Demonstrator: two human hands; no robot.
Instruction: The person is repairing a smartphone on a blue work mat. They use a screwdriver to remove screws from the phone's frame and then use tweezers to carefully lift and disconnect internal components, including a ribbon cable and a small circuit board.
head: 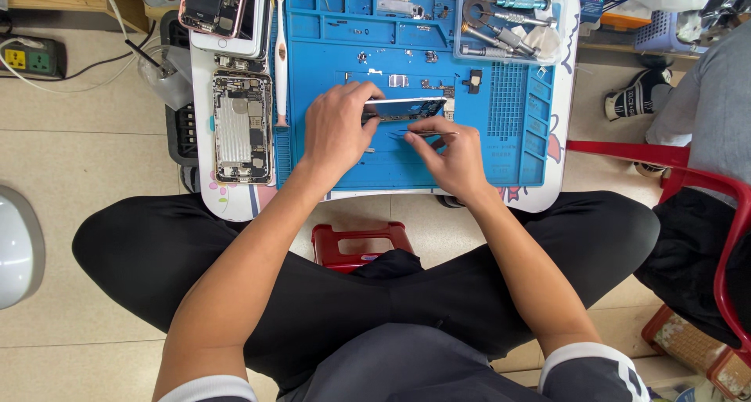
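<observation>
A phone panel (407,107) stands on its edge over the blue work mat (501,148) on the bench, the left hand (338,130) grasping its left end in its fingers. Just below, the right hand (454,156) pinches thin tweezers (429,134). An opened phone body (242,127) lies left of the mat.

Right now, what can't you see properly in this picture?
All in the head view:
- The phone panel: the left hand covers its left end.
- The tweezers: the right hand hides the grip end.
- Tiny parts on the blue mat: too small to identify.
- The second opened phone: cut off by the top edge.
- The person at right: cut off by the right edge.
</observation>
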